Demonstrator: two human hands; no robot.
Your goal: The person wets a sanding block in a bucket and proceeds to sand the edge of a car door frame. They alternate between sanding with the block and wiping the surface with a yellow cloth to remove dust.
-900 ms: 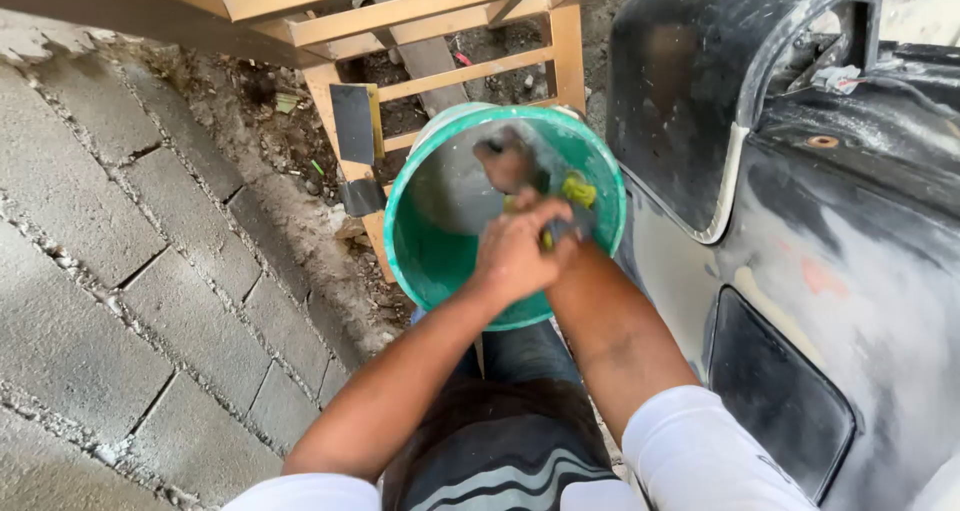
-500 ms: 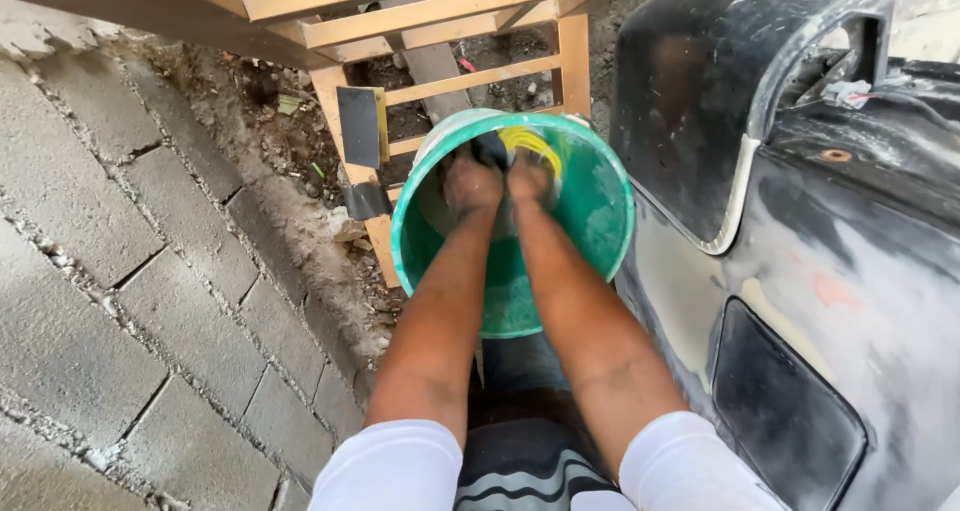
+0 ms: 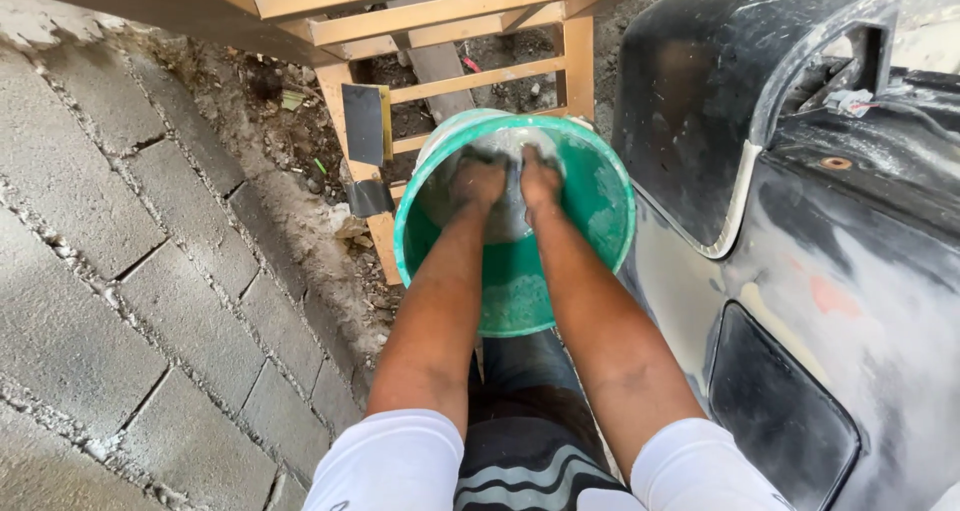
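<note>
Left hand: plunged into cloudy grey water, fingers curled downward; whether they close on anything cannot be told, the water blurs them.
Right hand: just beside the left, likewise dipped in the water; grip not readable, nothing clearly held.
Hands, relation: side by side, near touching, at the far half of the bucket.
Bucket: green, round, upright on the ground between the person's knees; inner wall streaked with pale residue; water sits toward its far side.
Forearms: bare, reaching straight down over the near rim; white sleeves pushed up to the elbows.
Wooden frame: pale slats, standing just beyond the bucket's far rim.
Car body panel: black, dull, sanded patches, just right of the bucket.
Block paving: grey, left of the bucket.
</note>
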